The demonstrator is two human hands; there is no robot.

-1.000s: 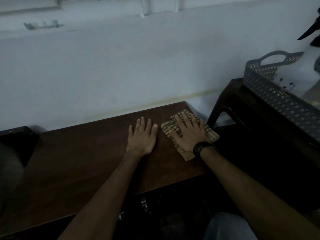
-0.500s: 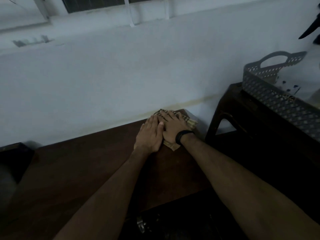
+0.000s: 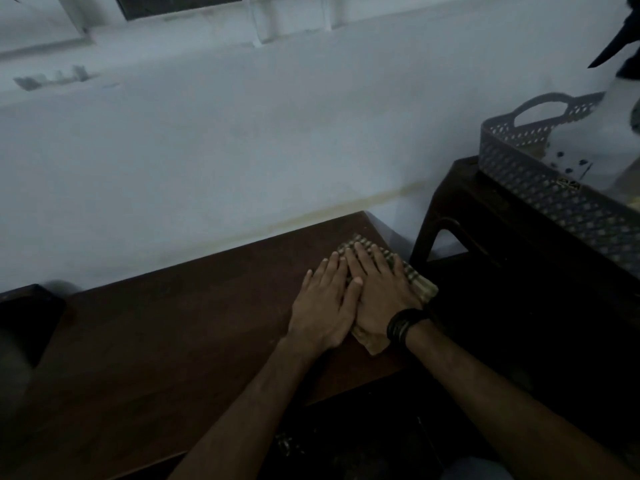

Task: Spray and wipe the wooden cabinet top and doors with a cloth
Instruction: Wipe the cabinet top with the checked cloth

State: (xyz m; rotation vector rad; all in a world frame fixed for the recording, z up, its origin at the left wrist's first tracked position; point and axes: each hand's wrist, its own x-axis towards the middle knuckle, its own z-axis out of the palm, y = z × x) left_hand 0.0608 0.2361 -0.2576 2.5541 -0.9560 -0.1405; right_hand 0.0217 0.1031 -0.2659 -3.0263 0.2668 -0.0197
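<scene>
The dark brown wooden cabinet top [image 3: 166,341] runs from lower left to its far right corner near the wall. A folded checked cloth [image 3: 420,287] lies flat at that right end. My right hand [image 3: 379,296], with a black wristband, presses palm-down on the cloth with fingers spread. My left hand [image 3: 325,306] lies flat on the wood right beside it, its thumb overlapping the right hand's edge. The cabinet doors below are in shadow and hard to make out.
A pale wall [image 3: 242,150] rises straight behind the cabinet. To the right stands a dark stool or side table [image 3: 485,216] carrying a grey perforated basket [image 3: 540,188]. A dark object [image 3: 27,320] sits at the left edge.
The cloth and both hands have slid back toward me from the far right corner. The left hand stays pressed against the right hand.
</scene>
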